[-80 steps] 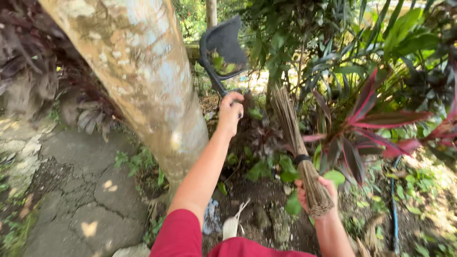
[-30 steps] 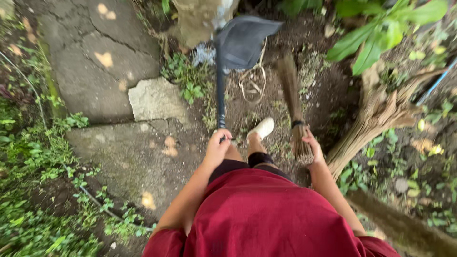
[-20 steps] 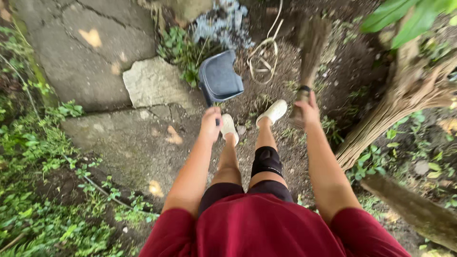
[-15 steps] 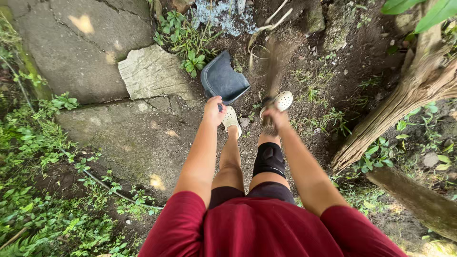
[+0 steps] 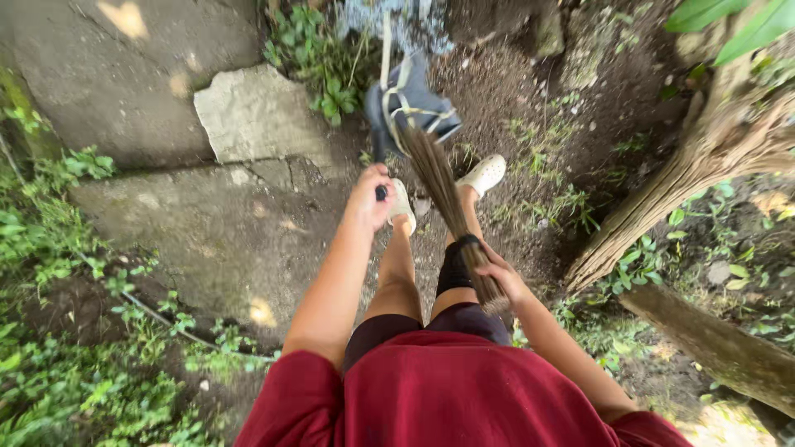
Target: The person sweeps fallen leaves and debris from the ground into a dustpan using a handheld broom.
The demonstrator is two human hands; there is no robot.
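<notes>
— Where does the sweeping stand?

— Mid-sweep, I'd judge. The left hand (image 5: 370, 199) is clenched on the black handle of the dark grey plastic dustpan (image 5: 411, 106), whose pan rests on the soil ahead of the white shoes (image 5: 483, 175). The right hand (image 5: 495, 277) grips the bound end of the brown stick broom (image 5: 443, 194), bristle tips at the pan's mouth, where pale strips of dry leaf (image 5: 391, 91) lie.

— What does the next stroke need?

— Probably a short flick inward with the pan held flat.

— Room?

— Tight: cracked stone slab (image 5: 257, 116) left, slanting tree trunk (image 5: 662, 215) right, open dirt between.
</notes>
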